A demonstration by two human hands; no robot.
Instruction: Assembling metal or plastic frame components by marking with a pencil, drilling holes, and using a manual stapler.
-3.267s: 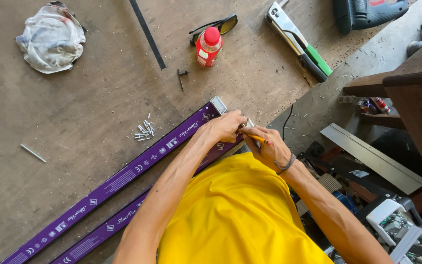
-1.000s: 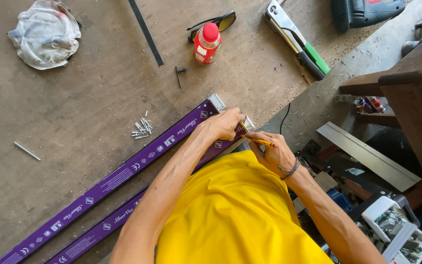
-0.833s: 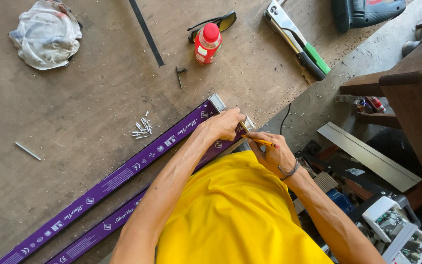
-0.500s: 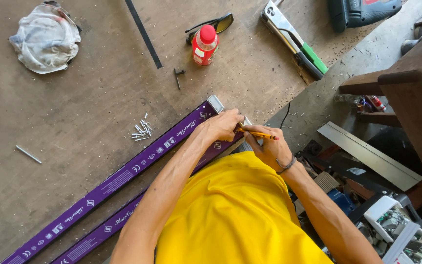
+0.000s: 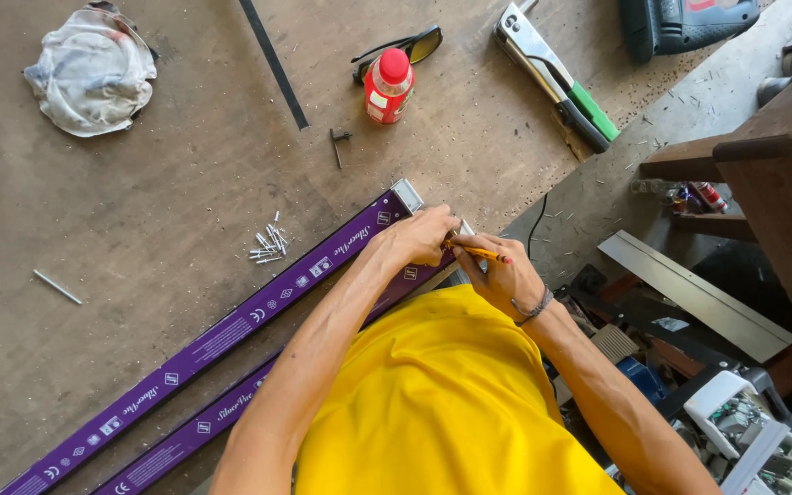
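On brown worktop (image 5: pixel 139 183): purple rails (image 5: pixel 231 330), rivets (image 5: pixel 269 244).

One view only, from the person's head, looking almost straight down over a yellow shirt (image 5: pixel 442 403) that fills the bottom centre of the frame. The brown workbench top (image 5: pixel 139 202) spreads across the left and upper part, seen from close above, arm's reach away. At the right edge the view drops past the bench to the floor clutter (image 5: pixel 735 431) further below. Both forearms run up from the bottom toward mid-frame.
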